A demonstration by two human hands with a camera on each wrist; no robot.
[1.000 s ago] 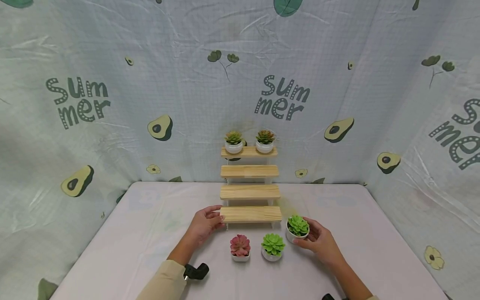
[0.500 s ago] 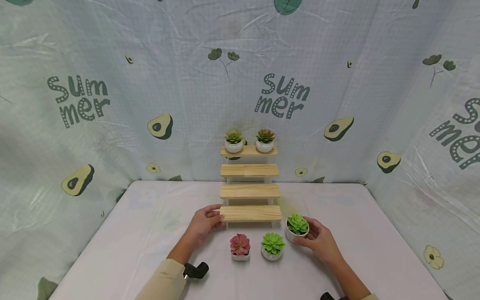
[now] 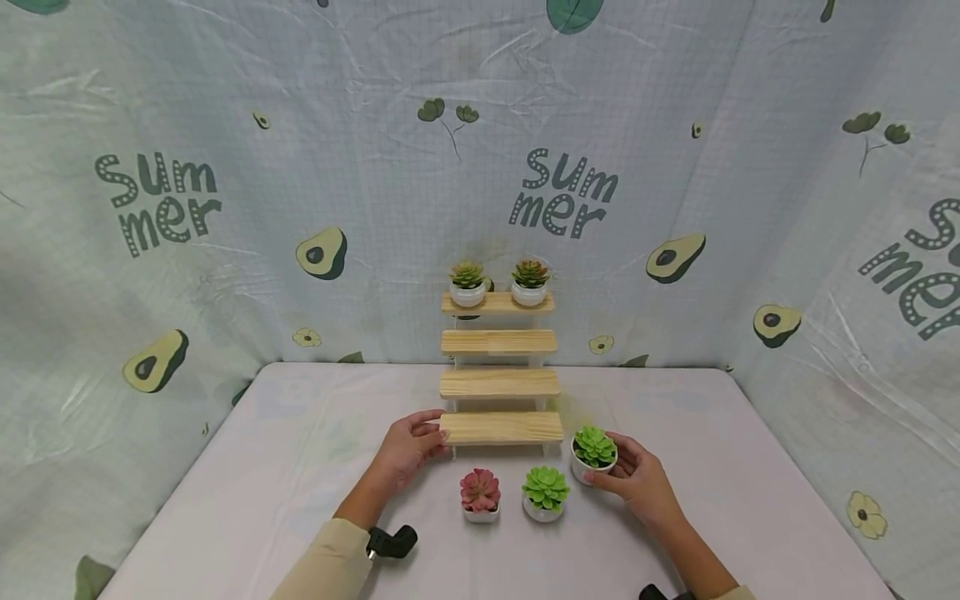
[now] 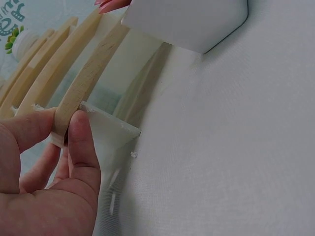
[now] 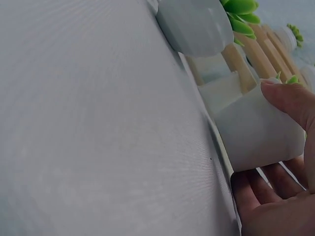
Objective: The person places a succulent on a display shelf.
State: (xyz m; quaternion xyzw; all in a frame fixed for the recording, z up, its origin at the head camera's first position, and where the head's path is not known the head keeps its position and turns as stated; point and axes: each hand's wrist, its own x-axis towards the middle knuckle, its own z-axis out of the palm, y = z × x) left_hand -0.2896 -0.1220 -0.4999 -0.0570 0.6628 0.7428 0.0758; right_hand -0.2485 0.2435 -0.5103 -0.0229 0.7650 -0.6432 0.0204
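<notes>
A tiered wooden stand (image 3: 501,428) with clear supports rises at the middle of the table. My left hand (image 3: 408,447) pinches the left end of its lowest step; in the left wrist view the thumb and fingers meet around the board's end (image 4: 69,115). To the right of that step, my right hand (image 3: 641,479) grips a white pot with a bright green succulent (image 3: 594,448). In the right wrist view, thumb and fingers lie around the white pot (image 5: 261,130), which sits at or very near the tabletop. A second green potted succulent (image 3: 545,492) stands just left of it.
A red succulent in a white pot (image 3: 481,495) stands before the stand. Two potted succulents, one greenish (image 3: 467,283) and one brownish (image 3: 530,282), sit on the top step. A printed curtain (image 3: 405,192) hangs behind the white table (image 3: 337,408).
The held green succulent has shifted very slightly, hardly more than a trace. Both hands keep their holds, and the stand and other pots stay where they were.
</notes>
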